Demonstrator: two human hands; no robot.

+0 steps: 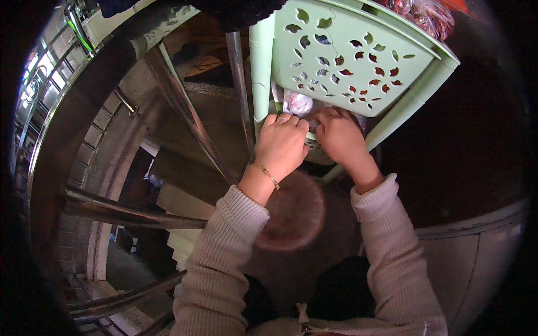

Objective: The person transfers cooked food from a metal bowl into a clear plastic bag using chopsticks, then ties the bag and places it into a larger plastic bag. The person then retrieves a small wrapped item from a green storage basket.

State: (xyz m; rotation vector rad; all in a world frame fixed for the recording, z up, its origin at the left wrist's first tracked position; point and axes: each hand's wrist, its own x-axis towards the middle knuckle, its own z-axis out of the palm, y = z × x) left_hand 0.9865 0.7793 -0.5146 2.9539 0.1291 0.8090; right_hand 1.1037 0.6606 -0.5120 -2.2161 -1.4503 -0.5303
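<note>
A light green plastic storage rack [357, 54] with flower-shaped cut-outs stands before me. Both my hands reach into the gap below its upper basket, at the lower basket [313, 145]. My left hand [282, 145], with a ring and a bracelet [265, 174], curls over this basket's front, its fingertips out of sight. Close beside it, the fingers of my right hand [342, 136] bend inward, partly hidden under the upper basket. A greyish, plastic-like thing [312, 125] shows between the hands. Just behind my left fingers lies a white and pinkish wrapped bundle [298, 103].
Shiny metal railing bars [189, 113] run close along my left, with steps [185, 243] beyond and below them. A round reddish stool or lid [294, 212] sits under my forearms. Clear bags of red items [424, 19] fill the rack's top.
</note>
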